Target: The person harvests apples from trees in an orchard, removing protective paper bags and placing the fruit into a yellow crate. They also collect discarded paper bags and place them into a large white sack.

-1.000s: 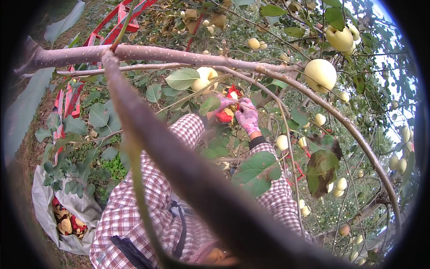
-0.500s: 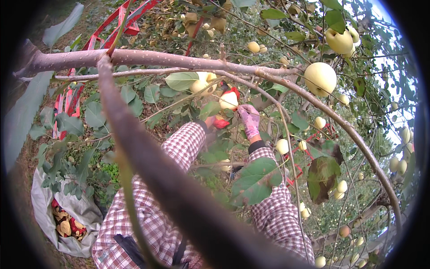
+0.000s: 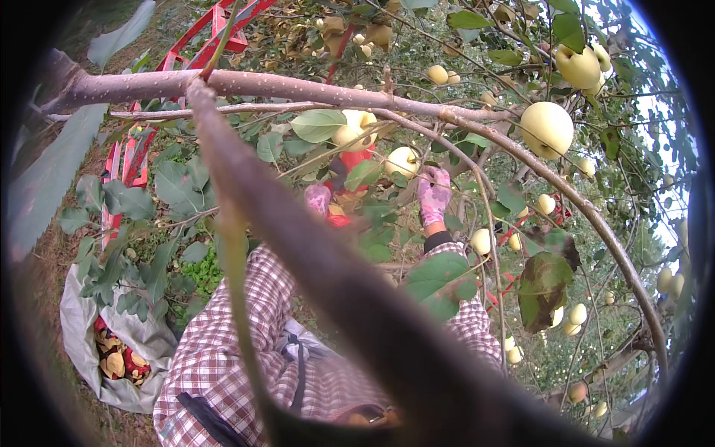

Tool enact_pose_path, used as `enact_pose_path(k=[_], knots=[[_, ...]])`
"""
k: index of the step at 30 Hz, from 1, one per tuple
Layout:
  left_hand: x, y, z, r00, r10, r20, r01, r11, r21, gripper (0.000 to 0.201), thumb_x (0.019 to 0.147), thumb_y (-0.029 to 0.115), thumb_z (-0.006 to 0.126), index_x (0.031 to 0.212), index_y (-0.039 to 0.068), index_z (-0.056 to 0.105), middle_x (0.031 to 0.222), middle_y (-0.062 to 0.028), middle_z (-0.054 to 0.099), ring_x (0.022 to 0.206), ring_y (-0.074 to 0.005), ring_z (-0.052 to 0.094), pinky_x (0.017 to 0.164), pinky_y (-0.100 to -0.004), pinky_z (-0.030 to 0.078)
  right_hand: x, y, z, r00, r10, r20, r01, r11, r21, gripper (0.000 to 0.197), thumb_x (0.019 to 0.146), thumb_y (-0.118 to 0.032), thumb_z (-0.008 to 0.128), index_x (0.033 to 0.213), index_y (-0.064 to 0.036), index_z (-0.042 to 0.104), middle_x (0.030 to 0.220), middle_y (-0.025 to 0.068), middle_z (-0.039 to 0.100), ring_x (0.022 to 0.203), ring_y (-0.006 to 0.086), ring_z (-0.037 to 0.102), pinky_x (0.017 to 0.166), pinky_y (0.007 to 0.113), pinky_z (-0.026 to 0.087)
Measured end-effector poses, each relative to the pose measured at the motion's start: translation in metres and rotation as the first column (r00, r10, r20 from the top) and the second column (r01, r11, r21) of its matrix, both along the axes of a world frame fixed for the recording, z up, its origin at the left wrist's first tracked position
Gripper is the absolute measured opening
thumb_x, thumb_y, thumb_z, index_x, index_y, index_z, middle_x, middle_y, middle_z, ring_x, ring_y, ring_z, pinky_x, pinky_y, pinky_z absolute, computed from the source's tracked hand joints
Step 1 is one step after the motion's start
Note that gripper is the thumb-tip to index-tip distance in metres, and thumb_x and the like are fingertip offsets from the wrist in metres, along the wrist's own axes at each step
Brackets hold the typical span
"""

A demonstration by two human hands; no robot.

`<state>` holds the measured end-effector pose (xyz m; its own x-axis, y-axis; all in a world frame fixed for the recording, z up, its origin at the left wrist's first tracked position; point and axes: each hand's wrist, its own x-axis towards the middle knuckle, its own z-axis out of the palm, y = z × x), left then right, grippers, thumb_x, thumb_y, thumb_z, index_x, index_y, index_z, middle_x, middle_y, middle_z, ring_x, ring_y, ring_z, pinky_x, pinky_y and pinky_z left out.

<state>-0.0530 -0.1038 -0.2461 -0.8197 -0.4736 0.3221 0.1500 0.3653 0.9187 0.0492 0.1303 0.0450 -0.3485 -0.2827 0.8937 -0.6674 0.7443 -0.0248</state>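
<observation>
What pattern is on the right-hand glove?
The right glove is pink with darker blotches, clearest in the head view.

1. The pink-gloved left hand [image 3: 318,198] holds red and dark paper [image 3: 357,159].
2. The right hand [image 3: 434,194], gloved alike, is just beside a pale apple [image 3: 402,162]; contact is unclear.
3. A blurred branch [image 3: 313,257] slants across the foreground.
4. A whitish sack [image 3: 80,335] at lower left contains scraps [image 3: 114,364].
5. A red frame [image 3: 237,43] shows at upper left.

Red wrapping [image 3: 354,159] (partly hidden) left of a round, pale-yellow apple [image 3: 402,162].
</observation>
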Motion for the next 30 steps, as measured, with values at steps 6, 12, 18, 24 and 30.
enact_pose_path(k=[6, 12, 18, 24, 30], knots=[[0.154, 0.085, 0.042, 0.933, -0.357, -0.049, 0.355, 0.889, 0.288, 0.026, 0.087, 0.010, 0.060, 0.107, 0.009, 0.075, 0.099, -0.0182, 0.075, 0.094, -0.0373, 0.071, 0.082, -0.0403, 0.055, 0.017, 0.058, -0.020, 0.981, -0.102, -0.164, 0.133, 0.972, 0.194, 0.019, 0.087, -0.010, 0.070, 0.106, -0.0060, 0.073, 0.117, 0.0141, 0.071, 0.113, 0.0343, 0.065, 0.101, 0.045, 0.051], [0.244, 0.009, 0.107, 0.835, -0.231, -0.499, 0.063, 0.942, -0.331, 0.021, 0.073, 0.009, 0.069, 0.093, 0.012, 0.074, 0.100, -0.0086, 0.074, 0.096, -0.0329, 0.071, 0.082, -0.0431, 0.058, 0.087, -0.070, -0.019, 0.845, 0.337, 0.415, -0.454, 0.863, 0.222, 0.039, 0.091, -0.007, 0.069, 0.129, 0.0003, 0.067, 0.135, 0.0149, 0.066, 0.128, 0.0274, 0.061, 0.110, 0.037, 0.046], [0.343, -0.034, 0.122, 0.680, -0.044, -0.732, 0.123, 0.991, 0.055, 0.016, 0.095, -0.001, 0.054, 0.093, 0.001, 0.070, 0.097, -0.0116, 0.073, 0.092, -0.0217, 0.070, 0.081, -0.0388, 0.055, 0.204, -0.128, -0.094, 0.001, 0.653, 0.757, -0.306, 0.721, -0.622, 0.052, 0.104, -0.028, 0.060, 0.145, 0.0030, 0.054, 0.148, 0.0100, 0.057, 0.133, 0.0200, 0.055, 0.115, 0.034, 0.040], [0.469, -0.062, 0.124, 0.860, -0.145, -0.489, 0.355, 0.858, 0.372, 0.007, 0.085, -0.003, 0.061, 0.088, 0.001, 0.065, 0.086, -0.0147, 0.066, 0.080, -0.0351, 0.065, 0.076, -0.0393, 0.052, 0.327, -0.156, -0.125, -0.402, 0.754, 0.520, 0.079, 0.594, -0.800, 0.073, 0.095, -0.036, 0.072, 0.153, -0.0003, 0.045, 0.147, 0.0076, 0.056, 0.134, 0.0200, 0.054, 0.116, 0.036, 0.041], [0.512, -0.125, 0.090, 0.775, -0.370, -0.512, 0.311, 0.929, -0.201, 0.032, 0.074, -0.004, 0.064, 0.105, 0.005, 0.062, 0.112, -0.0148, 0.067, 0.100, -0.0380, 0.064, 0.084, -0.0491, 0.051, 0.399, -0.203, -0.125, -0.460, 0.815, 0.353, 0.428, 0.552, -0.716, 0.060, 0.095, -0.023, 0.069, 0.148, -0.0020, 0.049, 0.142, 0.0104, 0.061, 0.130, 0.0271, 0.060, 0.114, 0.043, 0.046]])
